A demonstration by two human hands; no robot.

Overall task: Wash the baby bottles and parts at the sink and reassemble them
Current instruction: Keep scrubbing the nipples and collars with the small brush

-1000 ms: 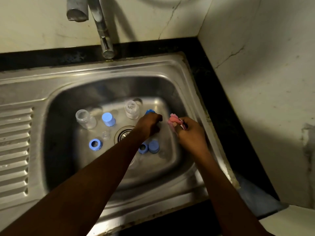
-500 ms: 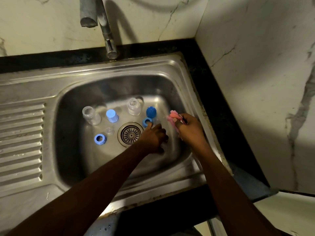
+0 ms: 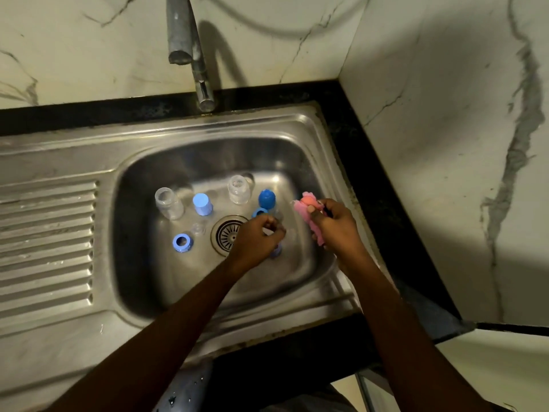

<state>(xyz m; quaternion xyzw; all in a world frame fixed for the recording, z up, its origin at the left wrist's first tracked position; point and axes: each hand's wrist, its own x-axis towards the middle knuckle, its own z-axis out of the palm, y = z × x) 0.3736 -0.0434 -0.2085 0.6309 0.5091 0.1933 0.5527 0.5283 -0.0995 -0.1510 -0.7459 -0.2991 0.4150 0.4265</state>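
Steel sink, one basin, tap over the back edge, no water seen running. The basin holds the task's parts, taken apart, likely so each can be scrubbed singly. A clear bottle stands toward the back left corner and a second clear bottle at back centre, both mouth-up and apparently empty. A pale blue cap sits between them. A dark blue cap and a blue ring are nearer the right wall. A second ring and a clear teat lie left of the drain. The right hand grips a pink sponge by the right wall, presumably ready for scrubbing. The left hand has its fingers curled just right of the drain (what it holds, if anything, cannot be told).
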